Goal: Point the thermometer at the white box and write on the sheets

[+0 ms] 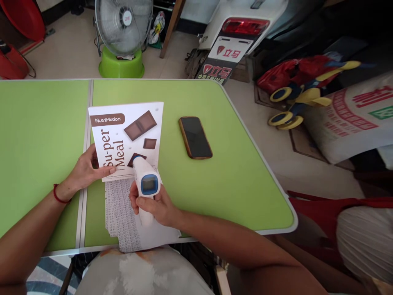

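Note:
My left hand (pixel 89 167) grips the lower left edge of a white box (pixel 135 119), its thumb across the front and the other fingers behind. The box stands upright and carries the words "NutriMotion" and "Su-per Meal" with pictures of brown bars. My right hand (pixel 158 207) is wrapped round the handle of a white and blue infrared thermometer (pixel 149 176). Its small grey screen faces me, and its nose points at the lower front of the box. Under both lies a sheet of closely printed paper (pixel 123 213) on the green table (pixel 239 184).
A phone (pixel 195 137) in a brown case lies right of the box. Beyond the table stand a fan (pixel 123 24) on a green tub (pixel 121 65) and a white scooter (pixel 242 26). A full white sack (pixel 353 119) rests at the right, near a seated person (pixel 365 241).

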The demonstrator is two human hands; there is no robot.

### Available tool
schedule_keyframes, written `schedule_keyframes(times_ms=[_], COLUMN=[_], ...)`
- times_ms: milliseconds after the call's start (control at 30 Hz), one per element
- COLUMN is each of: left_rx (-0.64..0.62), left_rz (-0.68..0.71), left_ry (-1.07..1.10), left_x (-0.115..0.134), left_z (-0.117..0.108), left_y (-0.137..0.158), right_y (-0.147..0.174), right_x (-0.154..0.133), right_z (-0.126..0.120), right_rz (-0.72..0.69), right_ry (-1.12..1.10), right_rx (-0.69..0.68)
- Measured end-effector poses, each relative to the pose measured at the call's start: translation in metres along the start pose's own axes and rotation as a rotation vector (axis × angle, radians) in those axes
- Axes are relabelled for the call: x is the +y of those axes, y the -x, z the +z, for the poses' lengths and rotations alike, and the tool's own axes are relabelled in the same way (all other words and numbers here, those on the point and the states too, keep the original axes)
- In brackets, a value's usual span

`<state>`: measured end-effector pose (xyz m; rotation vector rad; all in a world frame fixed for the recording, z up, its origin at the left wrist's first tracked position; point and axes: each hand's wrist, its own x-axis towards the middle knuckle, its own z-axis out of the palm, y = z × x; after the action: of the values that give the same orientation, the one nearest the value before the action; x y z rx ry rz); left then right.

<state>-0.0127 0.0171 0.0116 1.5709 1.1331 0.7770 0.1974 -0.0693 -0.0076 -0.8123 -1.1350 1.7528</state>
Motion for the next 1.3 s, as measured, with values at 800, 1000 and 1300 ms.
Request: schedule_keyframes(times_ms=[800,1000,1300], left_rx=[0.023,0.047,0.082], left_rz=[-0.04,-0.014,0.033], left_ry=[0.007,0.054,0.108], left_x=[-0.002,0.002,-0.002], left_z=[0.0,0.002,-0.007], left_y=[0.0,0.001,0.0], right_y=[0.002,0.003,-0.006], right_x=[0.004,0.0,-0.036], right_z=[0.0,-0.004,-0.043], right_rz=[0.059,0.023,-0.112], right_ry=[0.009,0.049,0.568], right_rx=[0.032,-0.001,0.064])
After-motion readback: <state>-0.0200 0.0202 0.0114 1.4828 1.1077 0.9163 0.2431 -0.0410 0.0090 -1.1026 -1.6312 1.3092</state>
